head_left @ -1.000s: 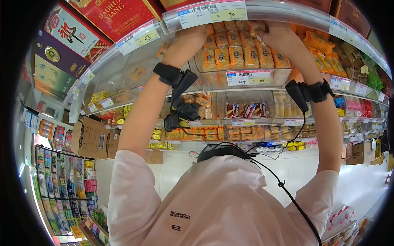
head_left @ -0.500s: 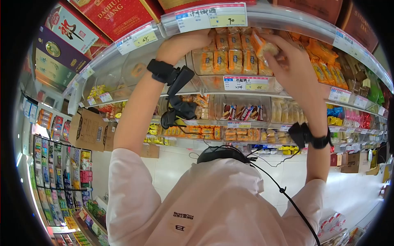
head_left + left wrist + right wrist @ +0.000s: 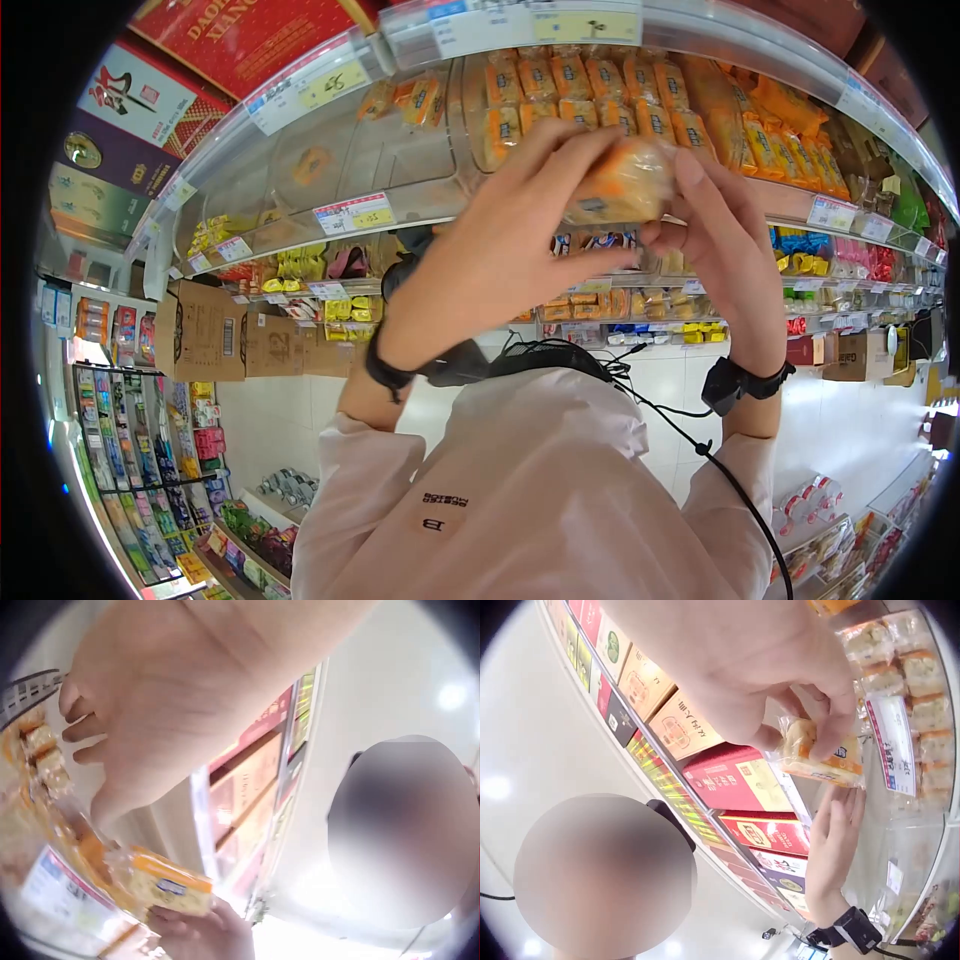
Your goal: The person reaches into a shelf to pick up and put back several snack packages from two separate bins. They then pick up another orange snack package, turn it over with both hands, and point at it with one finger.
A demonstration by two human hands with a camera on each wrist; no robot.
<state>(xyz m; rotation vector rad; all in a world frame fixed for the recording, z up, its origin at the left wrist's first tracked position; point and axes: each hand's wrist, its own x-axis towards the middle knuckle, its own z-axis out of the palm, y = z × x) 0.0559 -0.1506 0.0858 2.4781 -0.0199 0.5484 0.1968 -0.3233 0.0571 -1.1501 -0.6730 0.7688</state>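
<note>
An orange-and-clear wrapped snack (image 3: 625, 190) is held in front of the top shelf. My right hand (image 3: 725, 240) pinches its right end between thumb and fingers; the pinch also shows in the right wrist view, on the snack (image 3: 836, 759). My left hand (image 3: 490, 250) is at the snack's other side, fingers extended and thumb apart. In the right wrist view the left fingertips touch or nearly touch the wrapper's edge; exact contact is unclear. Behind the hands, similar snacks (image 3: 570, 75) stand in rows in a clear tray, partly hidden by the left fingers.
Left of the rows, a clear bin holds a few loose orange packets (image 3: 418, 100). A price-tag rail (image 3: 540, 28) crosses above the hands. Lower shelves hold more packets (image 3: 350, 310). Cardboard boxes (image 3: 205, 330) stand at the left, and cables (image 3: 650, 405) hang near the chest.
My right hand has brought the snack from the tray down toward the body. My left hand has left the back of the shelf and come over to the snack.
</note>
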